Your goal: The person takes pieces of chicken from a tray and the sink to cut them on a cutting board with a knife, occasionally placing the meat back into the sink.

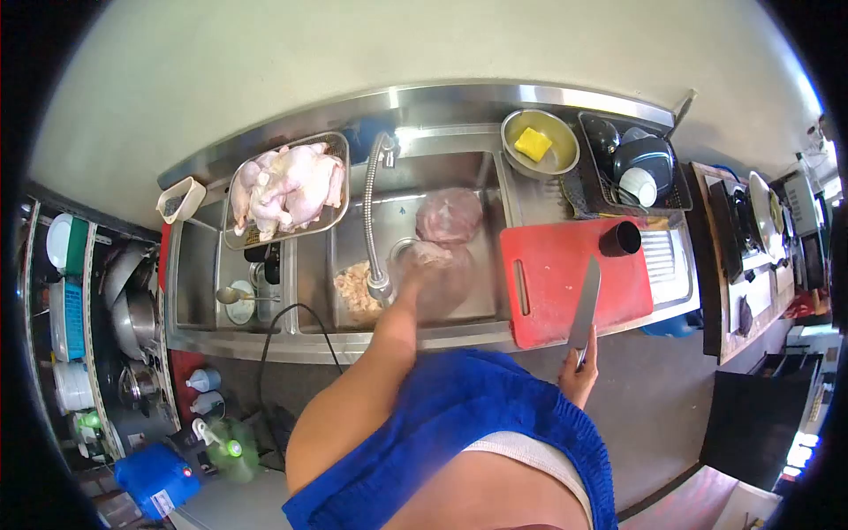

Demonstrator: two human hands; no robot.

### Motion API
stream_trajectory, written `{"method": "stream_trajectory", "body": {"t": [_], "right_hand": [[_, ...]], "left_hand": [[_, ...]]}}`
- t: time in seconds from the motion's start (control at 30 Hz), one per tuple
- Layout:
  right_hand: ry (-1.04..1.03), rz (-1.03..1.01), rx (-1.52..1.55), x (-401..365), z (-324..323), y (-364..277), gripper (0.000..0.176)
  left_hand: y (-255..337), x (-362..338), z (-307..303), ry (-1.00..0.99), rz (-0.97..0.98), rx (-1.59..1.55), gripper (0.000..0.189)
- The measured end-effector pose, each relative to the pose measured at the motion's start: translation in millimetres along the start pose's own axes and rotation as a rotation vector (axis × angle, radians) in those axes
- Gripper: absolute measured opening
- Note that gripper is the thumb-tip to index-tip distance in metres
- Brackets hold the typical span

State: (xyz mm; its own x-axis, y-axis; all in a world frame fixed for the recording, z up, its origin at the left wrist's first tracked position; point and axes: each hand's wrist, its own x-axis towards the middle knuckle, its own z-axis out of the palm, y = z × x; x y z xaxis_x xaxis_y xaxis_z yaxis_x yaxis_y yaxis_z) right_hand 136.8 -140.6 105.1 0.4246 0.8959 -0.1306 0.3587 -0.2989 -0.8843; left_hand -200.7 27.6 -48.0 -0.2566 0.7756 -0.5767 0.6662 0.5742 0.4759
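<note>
My right hand (579,378) grips the handle of a kitchen knife (586,305), its blade pointing up over the edge of a red cutting board (552,278). On the board stands a black cup (621,238). My left hand (420,265) reaches down into the sink basin (477,172); its fingers are blurred. Around and beside that hand lies something pale and see-through (449,287), perhaps a plastic bag. Just above it sits a round bundle of pinkish meat (449,215). Pale scraps (356,289) lie at the basin's left, near the spray faucet (367,203).
Whole raw chickens (287,190) fill a metal tray (343,163) across the sink's left part. A metal bowl (565,159) holds a yellow sponge (533,144). Farther right stands a dish rack (676,199) with dishes. A ladle (231,295) rests in the left basin. Shelves (102,344) line the left side.
</note>
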Motion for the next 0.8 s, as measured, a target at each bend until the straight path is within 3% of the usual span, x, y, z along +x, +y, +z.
{"method": "stream_trajectory", "body": {"t": [0.3,0.47,0.53,0.8], "right_hand": [[0.053,-0.045,-0.038,-12,-12,-1,0.063],[-0.001,0.018,-0.073,-24,-14,-2,0.064],[0.067,-0.133,-0.099,-23,-8,11,0.065],[0.086,-0.11,-0.035,-26,-6,17,0.063]], "left_hand": [[19,-4,66,-0.255,0.129,0.289,0.049],[23,4,64,-0.239,0.158,0.294,0.056],[20,8,61,-0.222,0.16,0.281,0.059],[-11,18,38,-0.115,0.129,0.145,0.071]]}}
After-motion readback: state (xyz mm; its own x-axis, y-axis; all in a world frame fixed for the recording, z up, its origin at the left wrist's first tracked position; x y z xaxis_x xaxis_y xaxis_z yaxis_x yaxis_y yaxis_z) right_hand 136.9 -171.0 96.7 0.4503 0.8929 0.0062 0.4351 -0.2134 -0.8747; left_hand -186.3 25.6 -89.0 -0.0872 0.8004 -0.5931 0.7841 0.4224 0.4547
